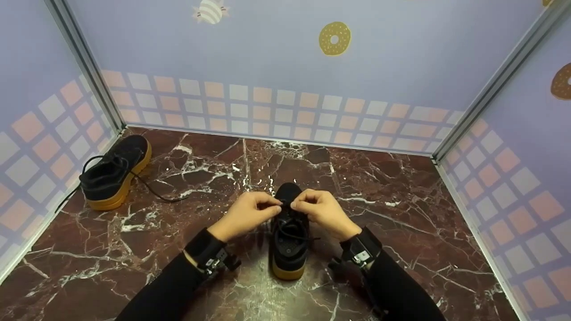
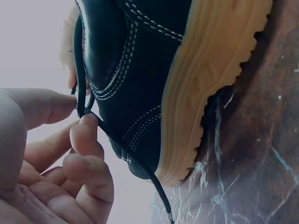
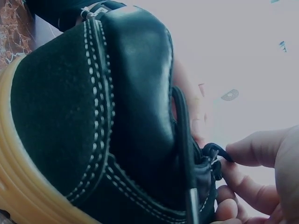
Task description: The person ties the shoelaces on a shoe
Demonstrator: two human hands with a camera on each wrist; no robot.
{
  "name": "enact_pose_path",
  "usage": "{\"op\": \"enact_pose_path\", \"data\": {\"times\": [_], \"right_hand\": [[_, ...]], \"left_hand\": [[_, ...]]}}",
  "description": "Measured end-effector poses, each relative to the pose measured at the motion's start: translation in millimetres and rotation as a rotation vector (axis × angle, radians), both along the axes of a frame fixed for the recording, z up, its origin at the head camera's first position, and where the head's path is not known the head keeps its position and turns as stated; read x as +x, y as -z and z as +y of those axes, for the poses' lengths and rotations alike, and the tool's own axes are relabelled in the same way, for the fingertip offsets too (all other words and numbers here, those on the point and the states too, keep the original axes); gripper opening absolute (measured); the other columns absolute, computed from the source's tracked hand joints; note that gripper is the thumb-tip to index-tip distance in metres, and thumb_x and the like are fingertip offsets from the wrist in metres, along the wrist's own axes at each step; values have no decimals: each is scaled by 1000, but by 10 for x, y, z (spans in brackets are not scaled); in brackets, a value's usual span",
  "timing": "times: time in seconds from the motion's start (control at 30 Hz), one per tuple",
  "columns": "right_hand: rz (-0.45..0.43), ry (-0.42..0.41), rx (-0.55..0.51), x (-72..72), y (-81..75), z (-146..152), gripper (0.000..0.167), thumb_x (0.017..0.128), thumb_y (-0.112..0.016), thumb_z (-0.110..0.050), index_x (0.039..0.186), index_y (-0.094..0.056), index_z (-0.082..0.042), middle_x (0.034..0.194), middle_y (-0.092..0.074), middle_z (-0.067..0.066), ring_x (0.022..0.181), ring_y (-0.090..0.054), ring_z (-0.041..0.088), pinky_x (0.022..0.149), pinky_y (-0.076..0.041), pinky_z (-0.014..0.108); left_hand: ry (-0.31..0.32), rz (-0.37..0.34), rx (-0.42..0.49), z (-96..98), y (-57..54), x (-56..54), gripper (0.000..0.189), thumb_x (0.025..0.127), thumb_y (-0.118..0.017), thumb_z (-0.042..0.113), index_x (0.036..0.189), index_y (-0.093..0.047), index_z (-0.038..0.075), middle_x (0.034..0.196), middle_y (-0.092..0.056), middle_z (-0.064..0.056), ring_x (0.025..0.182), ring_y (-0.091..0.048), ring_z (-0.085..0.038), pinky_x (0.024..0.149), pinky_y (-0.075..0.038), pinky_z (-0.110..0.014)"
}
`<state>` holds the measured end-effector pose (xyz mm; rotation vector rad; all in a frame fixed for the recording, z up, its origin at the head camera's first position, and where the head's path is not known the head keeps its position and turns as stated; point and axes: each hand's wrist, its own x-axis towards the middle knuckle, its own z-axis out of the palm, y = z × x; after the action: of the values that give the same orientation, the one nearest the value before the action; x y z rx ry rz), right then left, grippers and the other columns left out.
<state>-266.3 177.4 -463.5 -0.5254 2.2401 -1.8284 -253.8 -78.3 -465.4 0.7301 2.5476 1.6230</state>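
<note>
A black shoe (image 1: 289, 264) with a tan sole stands on the floor in the head view, toe pointing away. Over its front, both hands meet at the lacing. My left hand (image 1: 246, 214) pinches a black shoelace (image 2: 135, 156) between thumb and index finger, its metal-tipped end hanging down along the shoe's side in the left wrist view. From the other side, my right hand (image 1: 328, 214) pinches a piece of lace (image 3: 219, 151) near the eyelets between thumb and index finger. Another lace length with a metal tip (image 3: 192, 205) lies across the shoe in the right wrist view.
A second black shoe (image 1: 100, 183) with a tan sole stands at the left by the wall, its long lace (image 1: 154, 191) trailing over the floor. Dark red marbled floor (image 1: 392, 249) surrounds the shoes. Patterned lilac panels (image 1: 276, 53) enclose the back and sides.
</note>
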Motion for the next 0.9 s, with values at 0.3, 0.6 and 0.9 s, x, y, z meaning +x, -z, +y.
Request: {"op": "enact_pose_path", "data": {"times": [0.3,0.6,0.9], "right_hand": [[2,4,-6,-7,5,0,17,101,-80,-19,98,-80,-2,98,-71,2,64,-45,8,55,-35,20],[3,-3,-15,2,2,-5,16,101,-80,-18,99,-80,-2,96,-72,2,64,-46,8,56,-36,20],[-15,-10,-37,2,2,2,17,100,-82,-19,100,-80,-2,97,-72,2,61,-44,7,54,-34,20]], "left_hand": [[-4,-38,43,28,-6,8,23,101,-80,15,118,-84,0,111,-80,-10,81,-66,-12,72,-56,-25],[-19,-23,57,66,-5,23,21,99,-82,14,113,-83,-1,102,-80,-7,83,-68,-13,74,-57,-26],[-47,15,-10,108,-24,61,18,100,-83,17,110,-83,2,96,-79,-2,80,-69,-13,71,-59,-27]]}}
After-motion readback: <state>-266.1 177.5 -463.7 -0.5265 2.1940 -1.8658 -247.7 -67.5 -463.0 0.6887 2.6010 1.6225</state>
